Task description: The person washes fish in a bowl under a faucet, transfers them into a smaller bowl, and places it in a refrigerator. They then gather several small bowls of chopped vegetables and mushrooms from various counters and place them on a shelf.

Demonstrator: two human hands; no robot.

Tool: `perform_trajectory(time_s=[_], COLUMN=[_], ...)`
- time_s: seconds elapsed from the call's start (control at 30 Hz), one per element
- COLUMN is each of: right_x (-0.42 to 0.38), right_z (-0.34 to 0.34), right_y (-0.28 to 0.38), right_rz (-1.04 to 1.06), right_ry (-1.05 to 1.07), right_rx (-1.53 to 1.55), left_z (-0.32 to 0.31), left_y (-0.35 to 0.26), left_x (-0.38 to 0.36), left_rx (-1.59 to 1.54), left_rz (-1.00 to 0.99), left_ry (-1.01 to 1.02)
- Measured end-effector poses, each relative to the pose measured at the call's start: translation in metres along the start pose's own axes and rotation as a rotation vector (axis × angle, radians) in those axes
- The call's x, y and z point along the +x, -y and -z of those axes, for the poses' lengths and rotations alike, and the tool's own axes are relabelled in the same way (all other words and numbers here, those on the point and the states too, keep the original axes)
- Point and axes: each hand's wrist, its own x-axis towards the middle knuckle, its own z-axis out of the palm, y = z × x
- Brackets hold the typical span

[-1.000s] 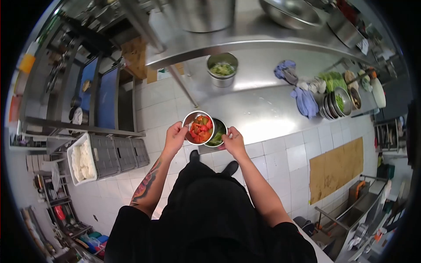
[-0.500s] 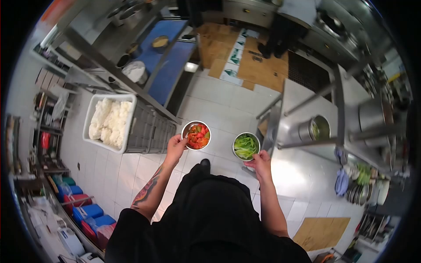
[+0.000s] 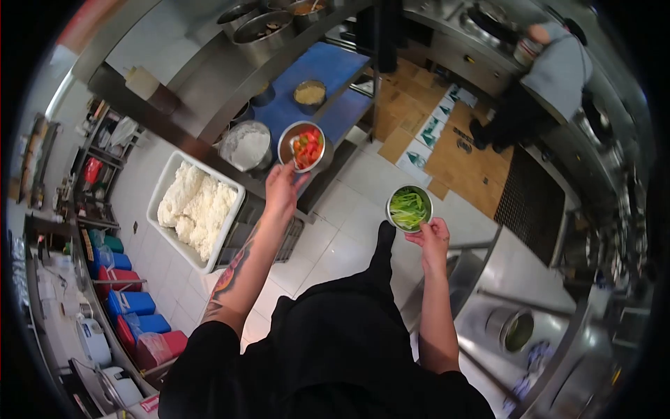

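Note:
My left hand (image 3: 282,187) grips the near rim of a steel bowl (image 3: 286,148), its fingers closed on the edge. Cut red and green peppers (image 3: 308,149) lie in that bowl, which is tilted and held out by the blue-topped counter (image 3: 307,66). On the other side, my right hand (image 3: 431,237) pinches the lower right rim of a second steel bowl (image 3: 389,208). Sliced green vegetable pieces (image 3: 409,208) fill this one, held over the floor. Close to the left bowl, on the counter, is a metal pot of white powder (image 3: 248,148).
A white crate of pale, doughy-looking mass (image 3: 197,206) stands at left. Steel shelving (image 3: 209,119) runs above the blue counter. A person in grey (image 3: 558,66) bends over the far stove. Cardboard (image 3: 464,164) covers part of the floor; a steel table (image 3: 516,279) is at right.
My body has turned and stepped towards the blue counter. The left bowl has moved up and now tilts beside it. The right bowl stays in hand, and the person ahead now leans over.

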Motion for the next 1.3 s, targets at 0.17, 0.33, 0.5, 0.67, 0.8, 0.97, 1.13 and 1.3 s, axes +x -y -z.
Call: perform_trajectory(time_s=[0.17,0.33,0.5,0.67,0.8,0.97,1.13,1.3], right_x=[0.152,0.253,0.305,0.326,0.334,0.351,0.402,0.450], right_z=[-0.005,-0.077,-0.139,-0.149,-0.154,-0.212,-0.321,-0.408], right_y=[-0.009,0.032,0.073,0.072,0.059,0.067,0.037,-0.011], right_rz=[-0.113,-0.170,-0.174,-0.264,-0.344,-0.175,-0.044,-0.166], right_ry=[-0.007,0.254,0.482,0.528,0.523,0.575,0.533,0.470], right_rx=[0.024,-0.026,-0.108,-0.142,-0.182,-0.199,-0.014,-0.039], left_z=[-0.031,0.014,0.019,0.057,0.041,0.005,-0.013,-0.040], left_y=[-0.012,-0.004,-0.010,0.013,0.023,0.028,0.029,0.033], left_x=[0.139,0.271,0.315,0.341,0.316,0.276,0.271,0.241], left_rx=[-0.088,-0.120,-0.030,0.014,0.039,0.203,0.304,0.435], left_rz=[-0.314,-0.373,-0.330,-0.224,-0.071,-0.082,0.001,-0.024], left_ry=[-0.338,-0.660,-0.792,-0.621,-0.660,-0.625,-0.519,-0.541])
